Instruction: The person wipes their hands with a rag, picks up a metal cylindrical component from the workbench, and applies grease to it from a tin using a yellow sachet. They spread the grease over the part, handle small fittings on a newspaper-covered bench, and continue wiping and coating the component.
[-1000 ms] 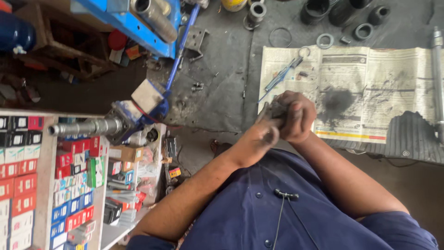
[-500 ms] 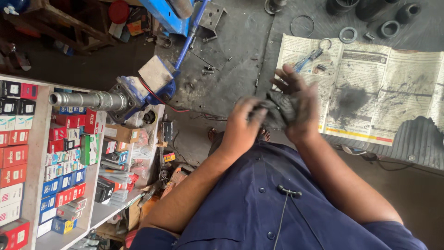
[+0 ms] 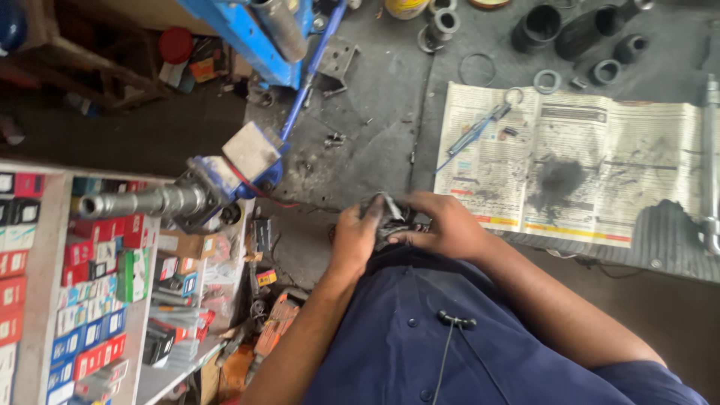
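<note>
Both the left hand (image 3: pixel 358 236) and the right hand (image 3: pixel 442 225) clamp a small greasy dark part (image 3: pixel 390 217) against the torso, steadying it above the floor beside the stained newspaper (image 3: pixel 577 161).

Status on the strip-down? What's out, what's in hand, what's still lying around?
Done: black sleeves and rings lie loose on the floor; a blue-handled tool rests on the grease-stained newspaper. In hand: left hand and right hand both grip a small dark greasy part; its kind is unclear. Left: those loose pieces remain unassembled.
</note>
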Tool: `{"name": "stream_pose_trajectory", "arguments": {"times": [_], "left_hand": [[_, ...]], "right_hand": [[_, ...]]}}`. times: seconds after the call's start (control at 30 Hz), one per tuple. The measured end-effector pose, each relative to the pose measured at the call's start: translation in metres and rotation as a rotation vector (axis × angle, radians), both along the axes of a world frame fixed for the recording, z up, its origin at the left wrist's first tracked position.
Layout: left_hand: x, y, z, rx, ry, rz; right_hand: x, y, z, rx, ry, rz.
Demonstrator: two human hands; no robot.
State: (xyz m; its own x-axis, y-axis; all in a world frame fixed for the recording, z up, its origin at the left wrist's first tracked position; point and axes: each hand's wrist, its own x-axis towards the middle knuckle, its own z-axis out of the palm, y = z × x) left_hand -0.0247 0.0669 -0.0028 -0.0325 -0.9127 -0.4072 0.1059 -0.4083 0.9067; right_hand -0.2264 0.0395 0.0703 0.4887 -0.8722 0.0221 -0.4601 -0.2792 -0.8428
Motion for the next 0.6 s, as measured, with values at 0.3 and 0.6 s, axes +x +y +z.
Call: {"name": "stream_pose_trajectory", "arguments": {"times": [0.3,0.6], "left_hand": [[0.015,-0.014,0.025,-0.562,-0.269,-0.136],[0.014,-0.034,0.067,-0.456,-0.121,-0.206]], "right_hand": [[-0.031,-0.016,-0.016,-0.011,-0.139,-0.28],[-0.139,-0.144,-0.03,-0.495,0.369,-0.863]]}}
